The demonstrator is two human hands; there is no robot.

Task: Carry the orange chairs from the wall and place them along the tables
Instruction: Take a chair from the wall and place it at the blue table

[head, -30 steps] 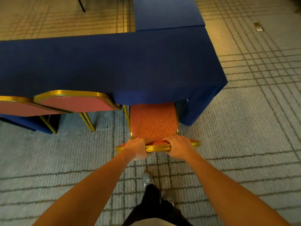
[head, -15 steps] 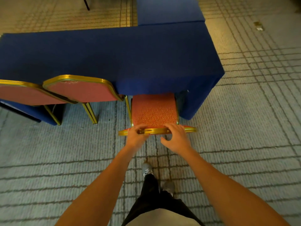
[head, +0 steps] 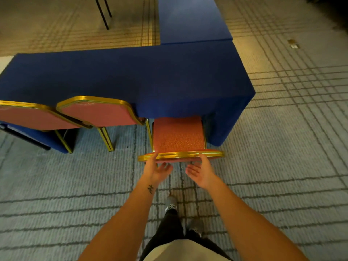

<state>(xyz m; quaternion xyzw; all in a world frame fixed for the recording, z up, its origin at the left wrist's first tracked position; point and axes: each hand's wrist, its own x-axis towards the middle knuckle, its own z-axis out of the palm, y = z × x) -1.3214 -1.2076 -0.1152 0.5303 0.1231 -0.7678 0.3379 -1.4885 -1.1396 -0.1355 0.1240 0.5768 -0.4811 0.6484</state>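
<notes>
hands: left hand [head: 157,169] and right hand [head: 201,172] loose, fingers spread, gripping nothing | orange chair [head: 178,137] just ahead of both hands, seat tucked under the blue table [head: 131,76] | count: three chairs — plus middle chair [head: 98,113] and leftmost chair [head: 28,117]; two tables — second table [head: 190,19] behind

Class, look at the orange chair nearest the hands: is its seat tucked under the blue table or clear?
Tucked under: the seat of the chair runs beneath the blue table, its front hidden.
</notes>
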